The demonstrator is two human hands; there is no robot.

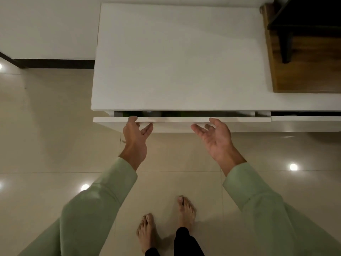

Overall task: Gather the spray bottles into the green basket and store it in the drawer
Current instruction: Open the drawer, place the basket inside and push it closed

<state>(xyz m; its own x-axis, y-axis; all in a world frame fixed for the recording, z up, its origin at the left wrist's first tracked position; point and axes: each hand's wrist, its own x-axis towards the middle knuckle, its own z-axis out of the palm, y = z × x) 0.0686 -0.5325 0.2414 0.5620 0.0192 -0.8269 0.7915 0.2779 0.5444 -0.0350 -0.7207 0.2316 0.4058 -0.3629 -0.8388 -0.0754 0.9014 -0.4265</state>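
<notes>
A white cabinet top (177, 58) fills the middle. At its right far corner lies a brown wooden board (310, 71), and a black stand (287, 34) rests on it. Glossy beige floor tiles (46, 126) reflect small round lights (293, 167). A dark skirting strip (55, 63) runs along the wall.

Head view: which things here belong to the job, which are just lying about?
Job:
- drawer, slightly open
- green basket, glimpsed in the gap
- left hand
- right hand

Just about:
- wooden board
- black stand
- neighbouring drawer
</notes>
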